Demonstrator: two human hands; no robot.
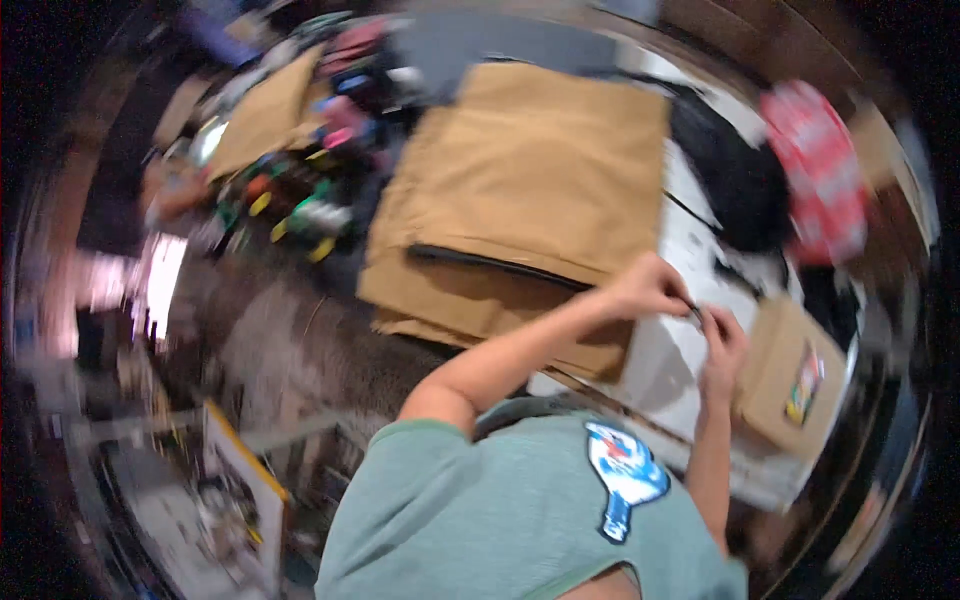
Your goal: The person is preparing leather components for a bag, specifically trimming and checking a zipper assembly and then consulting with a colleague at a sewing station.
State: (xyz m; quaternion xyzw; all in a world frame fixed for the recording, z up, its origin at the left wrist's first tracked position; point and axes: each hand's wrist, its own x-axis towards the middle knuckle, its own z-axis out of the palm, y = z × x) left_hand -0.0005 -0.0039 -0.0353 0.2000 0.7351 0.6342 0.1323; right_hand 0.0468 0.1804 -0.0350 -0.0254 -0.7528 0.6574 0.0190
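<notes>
The tan cloth looks matt, the box cardboard.

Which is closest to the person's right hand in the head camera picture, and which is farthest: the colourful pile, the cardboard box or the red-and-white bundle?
From the right hand:
1. Cardboard box: just to its right.
2. Red-and-white bundle: farther up, on the right.
3. Colourful pile: far over on the left.

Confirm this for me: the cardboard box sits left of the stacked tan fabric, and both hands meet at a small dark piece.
Not quite: the head view shows the cardboard box right of the stacked tan fabric. The left hand and right hand do meet at a small dark piece.
</notes>
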